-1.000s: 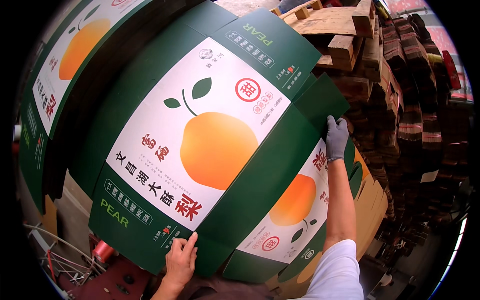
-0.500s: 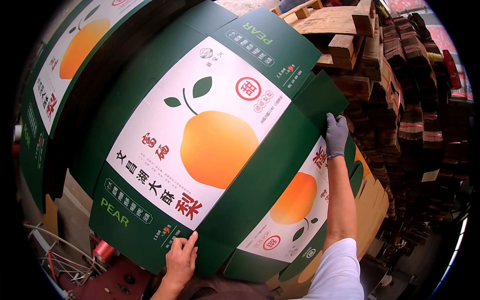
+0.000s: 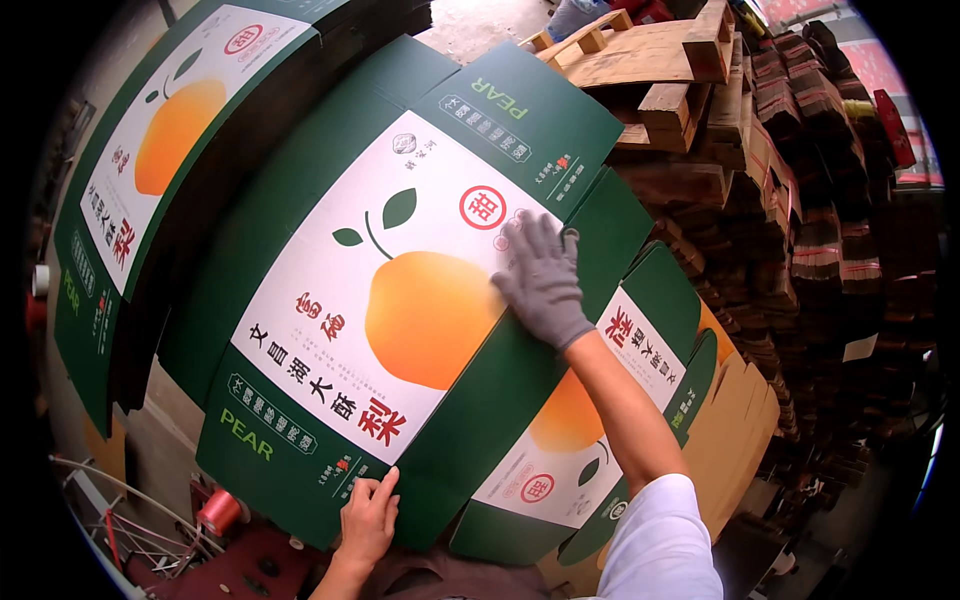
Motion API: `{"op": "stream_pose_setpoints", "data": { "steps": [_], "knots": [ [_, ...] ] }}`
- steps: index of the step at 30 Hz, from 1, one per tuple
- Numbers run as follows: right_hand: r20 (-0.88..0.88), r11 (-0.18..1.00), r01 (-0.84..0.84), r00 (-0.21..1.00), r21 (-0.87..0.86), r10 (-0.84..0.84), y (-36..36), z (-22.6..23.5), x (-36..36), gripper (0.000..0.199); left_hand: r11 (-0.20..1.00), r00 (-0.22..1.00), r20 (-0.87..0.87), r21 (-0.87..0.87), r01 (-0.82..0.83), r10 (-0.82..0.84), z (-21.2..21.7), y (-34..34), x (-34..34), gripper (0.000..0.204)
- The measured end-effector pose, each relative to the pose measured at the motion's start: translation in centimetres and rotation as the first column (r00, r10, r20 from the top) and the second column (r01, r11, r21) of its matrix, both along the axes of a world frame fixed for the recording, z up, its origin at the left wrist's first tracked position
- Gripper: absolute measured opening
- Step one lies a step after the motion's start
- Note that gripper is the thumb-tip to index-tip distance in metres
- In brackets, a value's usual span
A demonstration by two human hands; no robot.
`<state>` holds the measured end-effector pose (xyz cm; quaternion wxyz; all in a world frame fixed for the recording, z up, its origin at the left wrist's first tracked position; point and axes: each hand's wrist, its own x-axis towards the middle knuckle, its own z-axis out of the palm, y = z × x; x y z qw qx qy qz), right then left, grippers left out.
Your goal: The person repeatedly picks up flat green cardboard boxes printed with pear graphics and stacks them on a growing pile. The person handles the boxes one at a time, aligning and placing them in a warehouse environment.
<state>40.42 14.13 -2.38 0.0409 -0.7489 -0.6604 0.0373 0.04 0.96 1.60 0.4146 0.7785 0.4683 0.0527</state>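
Note:
A flat green cardboard box (image 3: 300,210) with a white panel and an orange pear picture lies on top of a stack in front of me. My left hand (image 3: 368,518), bare, pinches its near edge. My right hand (image 3: 542,283), in a grey knit glove, lies flat on the white panel beside the pear picture, fingers spread. Beneath it lies another flat green box (image 3: 655,330) of the same print, partly covered by my right forearm.
A second stack of the same flat boxes (image 3: 150,150) stands at the left. Wooden pallets (image 3: 660,60) and tall stacks of brown cardboard (image 3: 800,200) fill the right. A red spool (image 3: 220,512) and metal wire frame (image 3: 120,520) sit low left.
My right hand has left the box's right edge and moved left onto the white panel, now lying flat. The left hand stays at the near edge.

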Motion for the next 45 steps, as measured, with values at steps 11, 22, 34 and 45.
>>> {"op": "stream_pose_setpoints", "data": {
  "steps": [11,22,34,45],
  "knots": [
    [0.067,0.984,0.143,0.986,0.11,-0.151,9.5,-2.6,9.1,0.068,1.0,1.0,0.024,-0.021,0.019,-0.018,-1.1,0.1,-0.8,0.047],
    [0.131,0.955,0.171,0.97,0.242,-0.207,6.4,-2.6,3.0,0.059,0.999,0.991,0.131,-0.036,0.01,-0.005,-1.7,0.5,-0.9,0.05],
    [0.147,0.992,0.054,0.987,0.113,-0.071,-2.7,-0.8,-15.7,0.066,1.0,0.971,0.238,-0.01,0.0,0.002,-2.2,0.2,-1.9,0.053],
    [-0.066,0.996,-0.052,0.997,-0.07,0.047,-7.4,1.6,-26.8,0.072,0.985,0.975,0.177,0.087,-0.15,0.133,0.7,2.0,-4.9,0.016]
  ]
}}
